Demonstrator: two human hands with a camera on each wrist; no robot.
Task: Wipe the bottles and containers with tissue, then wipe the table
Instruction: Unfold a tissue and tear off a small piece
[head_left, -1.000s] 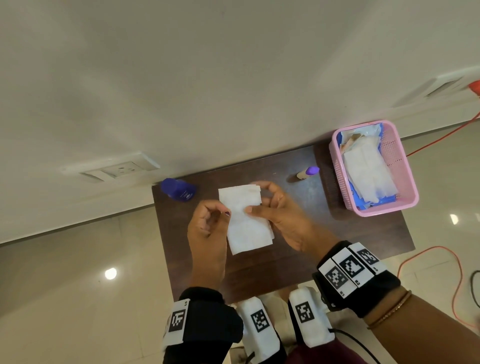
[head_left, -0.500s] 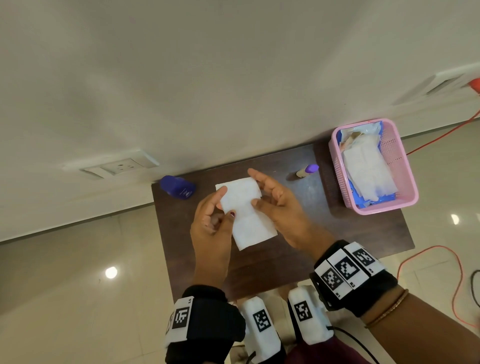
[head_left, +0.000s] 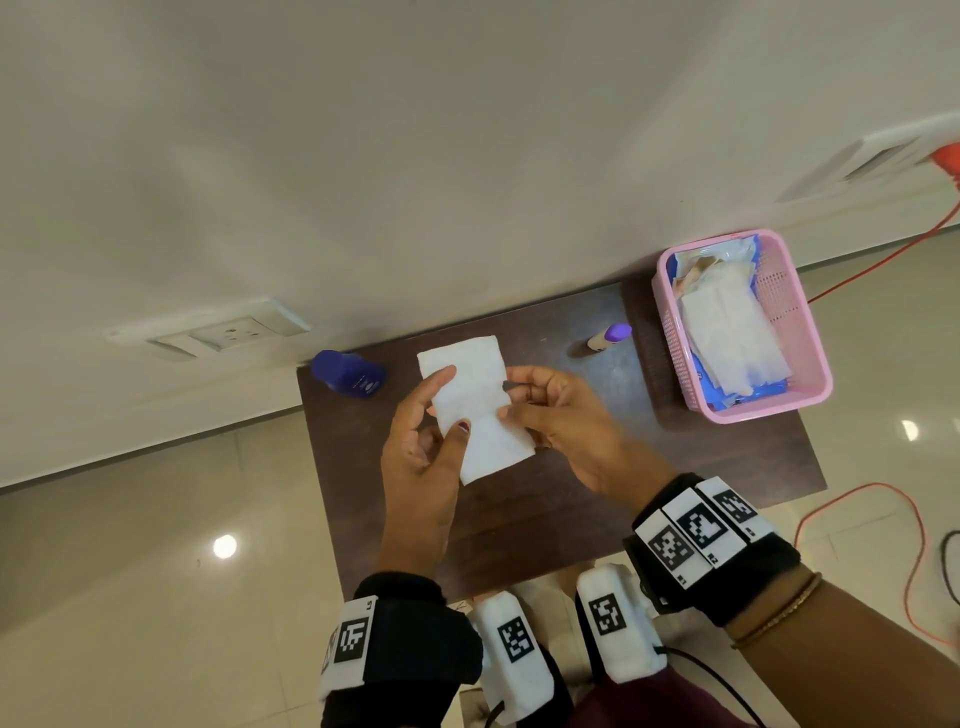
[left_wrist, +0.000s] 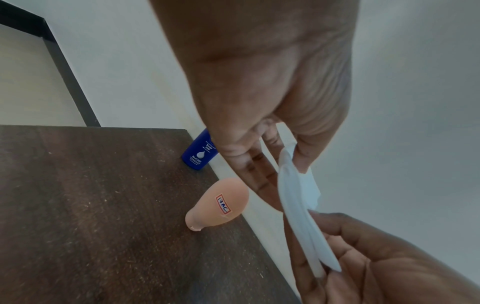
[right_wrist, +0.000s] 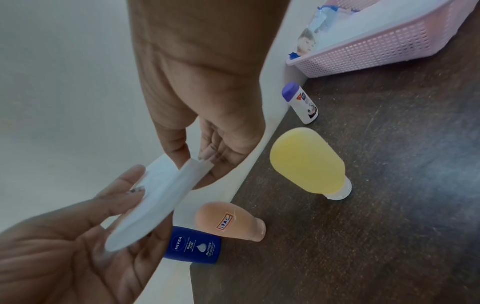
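Note:
Both hands hold a white folded tissue (head_left: 475, 405) above the middle of the dark wooden table (head_left: 519, 519). My left hand (head_left: 454, 400) pinches its left side, thumb on top and fingers behind. On the opposite edge, my right hand (head_left: 509, 392) pinches it between thumb and fingers. The tissue (right_wrist: 155, 197) sags edge-on between the hands in the right wrist view. Along the wall edge stand a blue Nivea bottle (right_wrist: 192, 246), a peach bottle (right_wrist: 228, 222), a yellow bottle (right_wrist: 309, 162) and a small white bottle with a purple cap (right_wrist: 301, 102). In the head view the hands hide the peach and yellow bottles.
A pink plastic basket (head_left: 810, 364) with tissues and a blue pack sits at the table's far right corner. The table's far edge meets a white wall with a socket (head_left: 234, 332). An orange cable (head_left: 857, 493) lies on the tiled floor to the right.
The left hand's fingers went from curled at the tissue's edge to stretched behind it, thumb on top. The tissue moved slightly toward the wall. The right hand keeps its pinch.

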